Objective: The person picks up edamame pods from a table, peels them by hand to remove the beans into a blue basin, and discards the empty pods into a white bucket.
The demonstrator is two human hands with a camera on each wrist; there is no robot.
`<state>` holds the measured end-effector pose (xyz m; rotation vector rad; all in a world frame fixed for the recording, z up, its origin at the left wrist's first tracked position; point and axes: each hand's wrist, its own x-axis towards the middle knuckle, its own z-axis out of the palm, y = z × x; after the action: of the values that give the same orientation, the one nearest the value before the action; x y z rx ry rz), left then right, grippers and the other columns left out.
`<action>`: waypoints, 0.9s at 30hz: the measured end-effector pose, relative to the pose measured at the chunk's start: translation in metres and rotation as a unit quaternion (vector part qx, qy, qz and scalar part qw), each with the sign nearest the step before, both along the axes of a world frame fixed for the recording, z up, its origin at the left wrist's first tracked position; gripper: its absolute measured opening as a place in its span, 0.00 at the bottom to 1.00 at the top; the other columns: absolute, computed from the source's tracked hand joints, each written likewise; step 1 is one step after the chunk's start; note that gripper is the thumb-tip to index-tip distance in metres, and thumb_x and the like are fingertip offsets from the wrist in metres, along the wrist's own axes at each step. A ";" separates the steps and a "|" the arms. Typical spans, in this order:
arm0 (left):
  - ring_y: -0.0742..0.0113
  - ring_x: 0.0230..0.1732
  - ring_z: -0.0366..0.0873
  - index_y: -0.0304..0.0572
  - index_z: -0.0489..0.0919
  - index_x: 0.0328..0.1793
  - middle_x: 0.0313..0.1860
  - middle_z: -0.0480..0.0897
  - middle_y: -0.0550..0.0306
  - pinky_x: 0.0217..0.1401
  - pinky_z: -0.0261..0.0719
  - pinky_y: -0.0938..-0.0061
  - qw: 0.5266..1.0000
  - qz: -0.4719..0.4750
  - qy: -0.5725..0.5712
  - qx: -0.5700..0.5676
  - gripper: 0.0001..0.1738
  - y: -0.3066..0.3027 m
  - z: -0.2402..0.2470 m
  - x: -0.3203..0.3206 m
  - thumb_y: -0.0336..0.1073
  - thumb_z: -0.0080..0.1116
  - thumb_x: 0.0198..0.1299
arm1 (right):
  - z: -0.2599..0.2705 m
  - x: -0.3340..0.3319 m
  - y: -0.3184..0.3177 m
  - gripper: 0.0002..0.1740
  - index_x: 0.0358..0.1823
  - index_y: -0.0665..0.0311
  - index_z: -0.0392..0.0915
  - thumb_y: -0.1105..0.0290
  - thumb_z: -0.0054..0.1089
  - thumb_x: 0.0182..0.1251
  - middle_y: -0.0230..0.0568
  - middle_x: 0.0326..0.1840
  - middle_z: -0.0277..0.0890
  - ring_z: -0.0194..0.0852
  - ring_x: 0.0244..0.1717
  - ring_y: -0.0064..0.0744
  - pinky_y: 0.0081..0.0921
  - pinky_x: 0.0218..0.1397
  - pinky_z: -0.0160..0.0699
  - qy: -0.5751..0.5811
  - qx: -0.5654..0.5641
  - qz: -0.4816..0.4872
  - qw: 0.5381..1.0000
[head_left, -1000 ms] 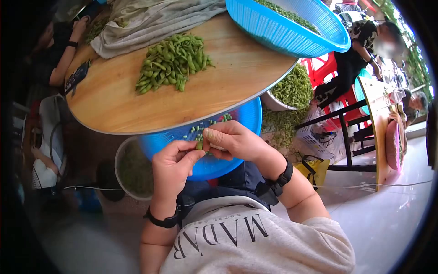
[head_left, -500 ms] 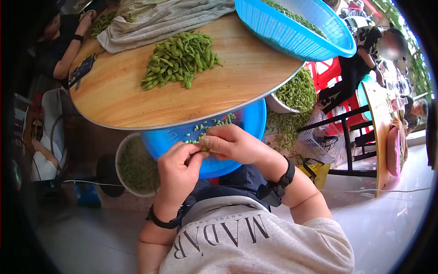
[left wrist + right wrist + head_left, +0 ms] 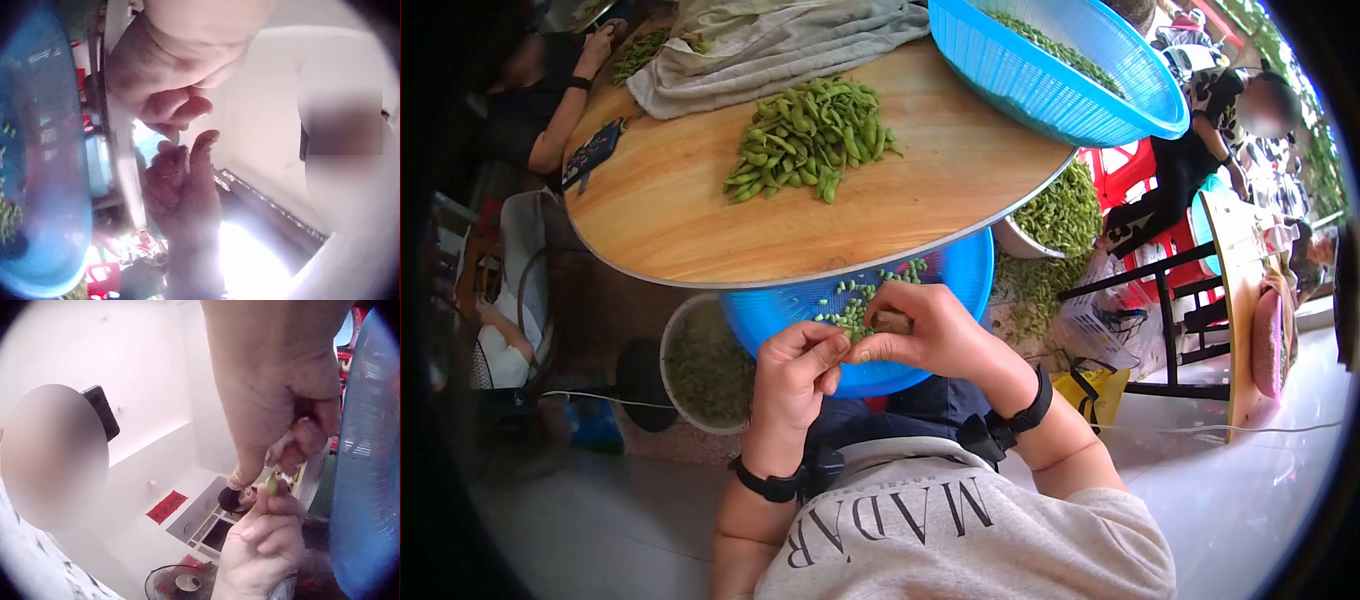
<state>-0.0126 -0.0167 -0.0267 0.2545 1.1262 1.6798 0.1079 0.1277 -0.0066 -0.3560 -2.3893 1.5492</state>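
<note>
In the head view, the left hand (image 3: pixel 792 372) and right hand (image 3: pixel 935 335) meet above a blue basket (image 3: pixel 974 300) with shelled green beans (image 3: pixel 855 300) in it. A small green pod (image 3: pixel 271 483) shows in the right wrist view, pinched between the left thumb and fingers. The right hand (image 3: pixel 281 394) is close beside it, thumb extended and apart from its bent fingers, with no pod plainly visible between them. The left wrist view shows both hands near each other, the left (image 3: pixel 181 56) above the right (image 3: pixel 187 194).
A pile of pods (image 3: pixel 810 135) lies on the wooden table (image 3: pixel 670 220), near a grey cloth (image 3: pixel 750 55) and a tilted blue basket (image 3: pixel 1040 85). Below the table edge stand a pot of pods (image 3: pixel 1060 210) and a pale-rimmed bucket (image 3: pixel 675 395). Other people sit left and right.
The right hand's thumb and fingers have spread from their earlier pinch at the pod. The left hand still pinches, its fingertips now slightly lower. The head view has shifted a little.
</note>
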 end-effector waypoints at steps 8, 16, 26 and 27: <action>0.77 0.11 0.63 0.33 0.77 0.33 0.23 0.78 0.51 0.13 0.59 0.87 0.978 -0.010 -0.198 0.066 0.02 -0.001 -0.013 -0.001 0.25 0.54 0.56 | -0.008 -0.006 -0.007 0.15 0.32 0.66 0.75 0.66 0.71 0.49 0.38 0.23 0.72 0.67 0.22 0.25 0.22 0.27 0.68 0.094 -0.061 -0.004 0.994; 0.79 0.16 0.67 0.32 0.79 0.33 0.25 0.79 0.56 0.18 0.62 0.86 0.967 0.028 0.208 -0.143 0.04 -0.025 0.006 -0.017 0.24 0.62 0.51 | -0.018 0.004 0.015 0.10 0.32 0.66 0.77 0.72 0.66 0.48 0.41 0.26 0.74 0.71 0.26 0.33 0.26 0.30 0.70 0.051 -0.038 0.026 0.998; 0.58 0.33 0.75 0.37 0.77 0.48 0.35 0.76 0.49 0.35 0.73 0.71 0.661 0.065 0.655 -0.360 0.19 -0.065 -0.004 -0.068 0.26 0.62 0.47 | 0.009 -0.077 0.066 0.13 0.28 0.68 0.74 0.65 0.64 0.49 0.53 0.28 0.71 0.72 0.31 0.53 0.44 0.35 0.71 0.022 0.224 -0.141 0.964; 0.60 0.32 0.75 0.36 0.78 0.47 0.34 0.76 0.50 0.34 0.73 0.73 0.703 0.059 0.618 -0.346 0.17 -0.060 0.001 -0.066 0.26 0.62 0.47 | 0.007 -0.087 0.069 0.13 0.28 0.68 0.74 0.65 0.63 0.49 0.54 0.29 0.70 0.72 0.31 0.55 0.46 0.35 0.71 0.018 0.242 -0.149 0.958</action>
<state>-0.0785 -0.0763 -0.0261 0.9001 2.7151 0.8897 0.0213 0.1964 0.0000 -0.5389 -2.4446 0.8005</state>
